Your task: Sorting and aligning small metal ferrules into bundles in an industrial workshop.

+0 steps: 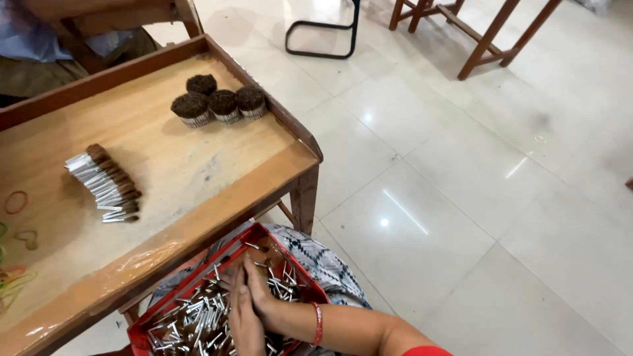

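Observation:
A red tray (291,262) rests on my lap below the table edge, filled with several small silver-wrapped sticks (195,318) with brown ends. Both hands are inside it. My left hand (241,322) and my right hand (260,290) are pressed palm to palm, fingers straight and pointing away from me, among the sticks. A red bangle (318,324) circles my right wrist. Whether any sticks lie between the palms is hidden.
On the wooden table (198,165) lie a row of the same sticks (105,182), several round tied bundles (221,102) near the far corner, and rubber bands (16,202) at the left. Another person (39,46) sits behind the table. Chair legs (488,39) stand on the tiled floor.

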